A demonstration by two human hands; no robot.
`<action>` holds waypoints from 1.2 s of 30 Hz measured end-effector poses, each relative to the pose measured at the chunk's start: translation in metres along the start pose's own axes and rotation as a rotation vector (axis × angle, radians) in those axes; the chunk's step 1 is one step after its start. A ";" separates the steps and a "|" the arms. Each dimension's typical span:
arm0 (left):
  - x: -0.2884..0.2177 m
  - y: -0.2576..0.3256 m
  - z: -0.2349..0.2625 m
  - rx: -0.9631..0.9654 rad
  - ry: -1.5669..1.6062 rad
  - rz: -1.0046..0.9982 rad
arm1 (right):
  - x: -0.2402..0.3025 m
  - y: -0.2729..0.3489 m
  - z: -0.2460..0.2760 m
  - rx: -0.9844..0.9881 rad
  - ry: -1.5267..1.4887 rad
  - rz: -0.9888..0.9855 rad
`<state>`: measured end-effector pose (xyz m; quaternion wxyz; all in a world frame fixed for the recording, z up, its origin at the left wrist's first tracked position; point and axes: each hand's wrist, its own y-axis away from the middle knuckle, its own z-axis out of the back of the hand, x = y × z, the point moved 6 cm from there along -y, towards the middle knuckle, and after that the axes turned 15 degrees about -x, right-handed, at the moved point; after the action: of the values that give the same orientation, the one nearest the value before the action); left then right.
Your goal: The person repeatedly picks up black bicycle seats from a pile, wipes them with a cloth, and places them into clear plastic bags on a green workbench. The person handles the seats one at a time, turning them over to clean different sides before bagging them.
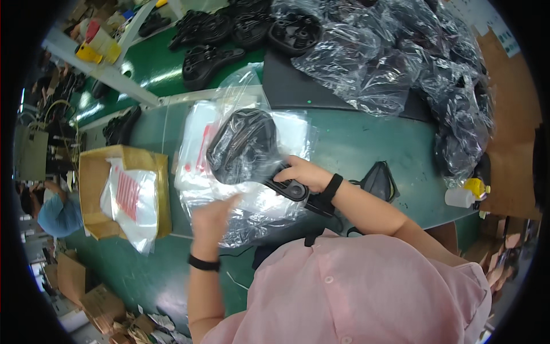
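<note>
blk part [245, 150] – narrow end in r hand [303, 174]

Right forearm [369, 207] slants up and leftward from the shoulder side, wrist roughly in line, the right hand [306, 174] reaching farther forward than the other, its fingers [286, 173] bent in a grip and pointing left. Left forearm [205, 292] rises almost upright from the lower edge; left hand [212, 222] motion-blurred, tips angled up and to the right, finger pose unclear, the two hands apart.
</note>
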<state>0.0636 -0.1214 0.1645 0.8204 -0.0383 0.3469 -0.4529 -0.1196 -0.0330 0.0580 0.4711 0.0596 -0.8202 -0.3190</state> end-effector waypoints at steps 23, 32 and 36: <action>0.088 -0.138 0.027 0.191 0.104 0.466 | 0.294 0.221 0.448 -1.424 -0.297 0.926; 0.144 -0.262 -0.125 -0.156 -0.257 -0.047 | 0.141 -0.020 0.202 -0.635 0.552 0.804; 0.125 -0.314 -0.169 -0.384 -0.470 -0.055 | 0.050 -0.049 0.129 -0.414 0.590 0.808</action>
<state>-0.2198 -0.3590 0.0884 0.8434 -0.3059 0.2255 -0.3798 -0.2612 -0.0312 0.0211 0.7684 -0.2679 -0.5306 -0.2372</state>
